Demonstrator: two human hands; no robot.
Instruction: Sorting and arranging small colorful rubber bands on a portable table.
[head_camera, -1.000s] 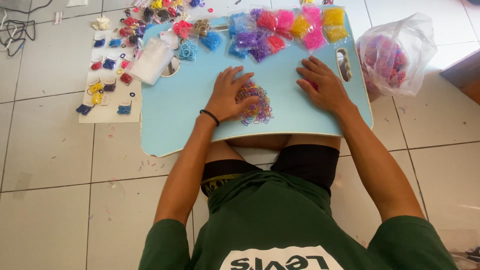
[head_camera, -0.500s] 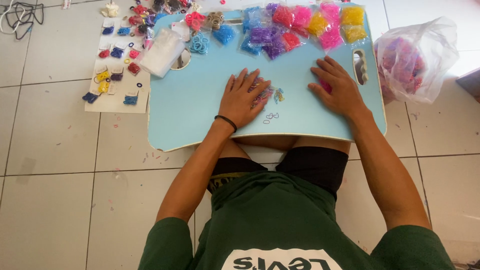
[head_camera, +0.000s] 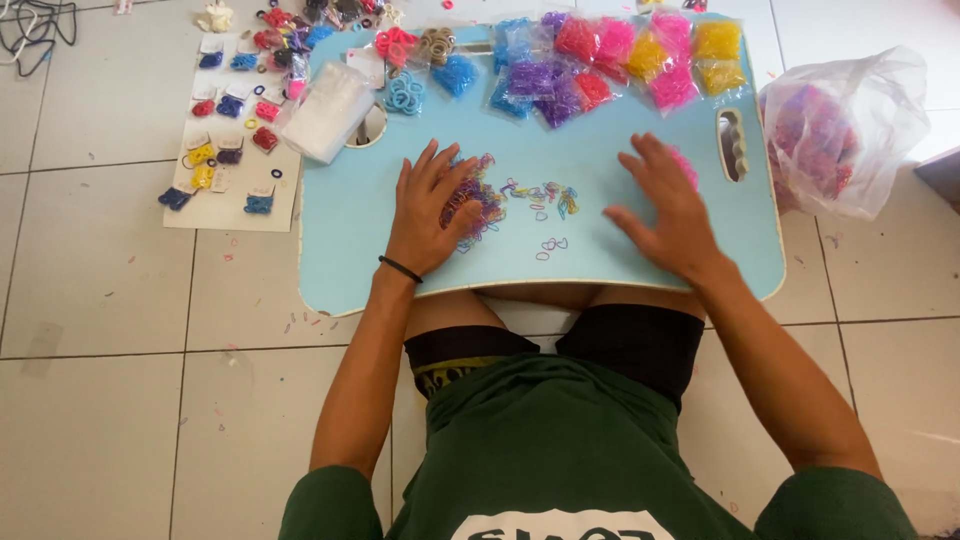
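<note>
Pale blue, the lap surface (head_camera: 640, 270) fills the middle of the frame, and both hands lie flat on it with fingers spread, grasping nothing. The left hand (head_camera: 432, 210), a black band at its wrist, rests left of centre; its fingertips touch a heap of small coloured rubber bands (head_camera: 478, 203), which lies just to the right of that hand, partly under the fingers. From the heap a thin scatter of loose bands (head_camera: 545, 200) trails rightward across the middle, its long axis running left to right toward the right hand (head_camera: 672, 212). That hand lies flat right of centre, apart from the heap, with something pink showing at its far edge. The left hand is clearly the nearer to the heap. Along the upper edge of the frame sit small bags of sorted bands (head_camera: 610, 55), and a clear plastic bag (head_camera: 840, 130) rests on the tiled floor at upper right.
</note>
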